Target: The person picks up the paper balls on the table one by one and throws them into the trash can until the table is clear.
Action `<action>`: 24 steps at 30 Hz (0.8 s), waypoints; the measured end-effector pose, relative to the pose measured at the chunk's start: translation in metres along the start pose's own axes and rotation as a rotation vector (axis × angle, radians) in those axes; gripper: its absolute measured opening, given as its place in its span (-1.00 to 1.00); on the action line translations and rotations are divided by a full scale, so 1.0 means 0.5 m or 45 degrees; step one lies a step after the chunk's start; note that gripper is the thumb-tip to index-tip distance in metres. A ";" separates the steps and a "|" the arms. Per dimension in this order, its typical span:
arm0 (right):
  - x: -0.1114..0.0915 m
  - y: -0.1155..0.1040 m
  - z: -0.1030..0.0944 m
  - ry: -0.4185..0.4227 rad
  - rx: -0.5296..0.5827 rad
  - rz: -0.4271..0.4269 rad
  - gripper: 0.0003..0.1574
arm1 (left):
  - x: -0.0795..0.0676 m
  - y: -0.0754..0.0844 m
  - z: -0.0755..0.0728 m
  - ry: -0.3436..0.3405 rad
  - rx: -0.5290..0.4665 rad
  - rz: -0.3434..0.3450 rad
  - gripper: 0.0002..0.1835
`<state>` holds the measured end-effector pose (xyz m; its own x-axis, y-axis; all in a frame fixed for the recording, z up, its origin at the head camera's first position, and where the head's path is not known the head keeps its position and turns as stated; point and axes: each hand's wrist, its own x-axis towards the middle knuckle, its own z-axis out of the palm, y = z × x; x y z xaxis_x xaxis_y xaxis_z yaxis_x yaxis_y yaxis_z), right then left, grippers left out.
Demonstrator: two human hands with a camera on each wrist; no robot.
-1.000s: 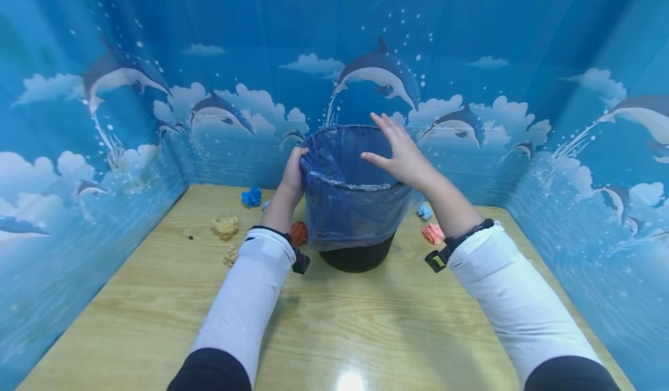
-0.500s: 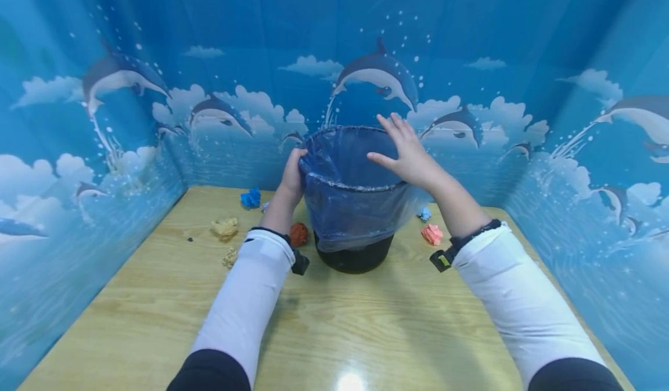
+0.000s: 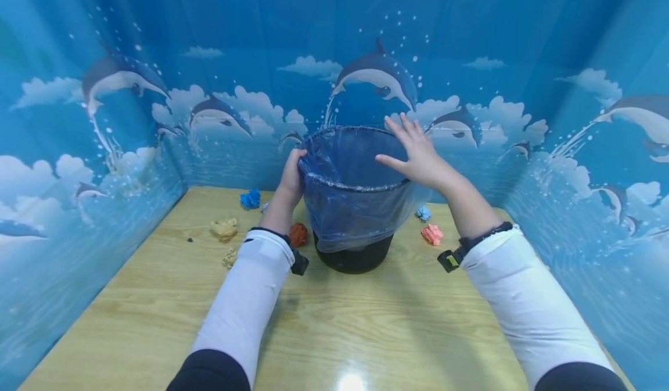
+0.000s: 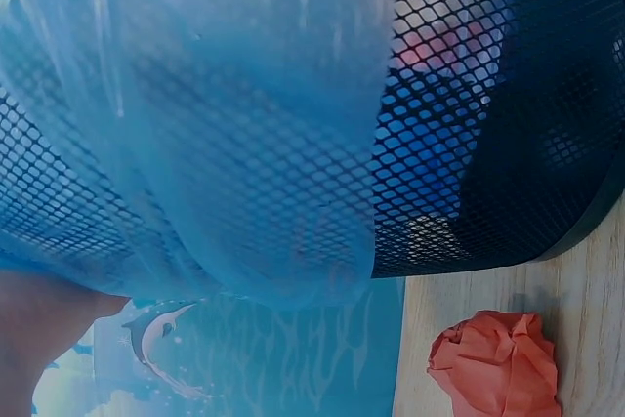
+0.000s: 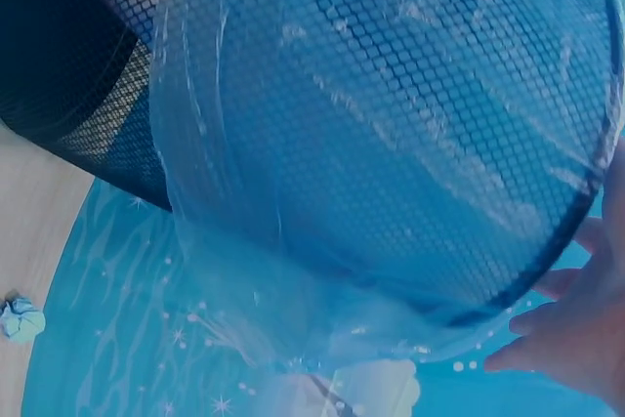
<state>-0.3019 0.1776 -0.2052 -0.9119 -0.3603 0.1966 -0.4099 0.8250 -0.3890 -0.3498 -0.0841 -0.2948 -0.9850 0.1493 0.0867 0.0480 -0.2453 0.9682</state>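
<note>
A black mesh wastebasket (image 3: 355,260) stands on the wooden table, tilted a little. A translucent blue trash bag (image 3: 355,216) lines it and is folded down over the rim, covering much of the outer wall. On the left side, my left hand (image 3: 291,173) grips the lined rim, thumb at the top edge; its fingers are mostly hidden behind the basket. By the right rim my right hand (image 3: 422,157) has its fingers spread and holds nothing. The right wrist view shows those fingertips (image 5: 527,339) beside the rim; whether they touch it I cannot tell.
Crumpled paper balls lie around the basket: blue (image 3: 250,198), yellow (image 3: 225,229), beige (image 3: 230,257) and red-brown (image 3: 298,235) on the left, pink (image 3: 432,234) and light blue (image 3: 423,212) on the right. A dolphin-print curtain (image 3: 219,42) encloses the table (image 3: 324,333).
My right hand has moved slightly to the right along the rim, fingers still spread. The basket's base shifted slightly left early on. My left hand has stayed on the rim.
</note>
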 end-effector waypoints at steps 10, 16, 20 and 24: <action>-0.022 0.033 -0.017 0.002 0.022 0.021 0.00 | 0.002 -0.003 0.001 -0.008 -0.012 0.007 -0.34; -0.037 0.061 -0.023 0.017 0.054 0.040 -0.01 | 0.004 -0.006 -0.001 0.002 0.012 0.017 -0.32; -0.047 0.076 -0.026 0.029 0.050 0.068 -0.01 | 0.007 -0.008 -0.002 -0.001 0.003 0.035 -0.38; -0.059 0.093 -0.029 0.040 0.050 0.098 -0.01 | 0.008 -0.007 -0.001 -0.007 -0.006 0.048 -0.43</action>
<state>-0.2937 0.2329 -0.2160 -0.9398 -0.2824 0.1926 -0.3399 0.8318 -0.4389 -0.3537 -0.0831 -0.2979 -0.9816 0.1452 0.1241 0.0839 -0.2556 0.9631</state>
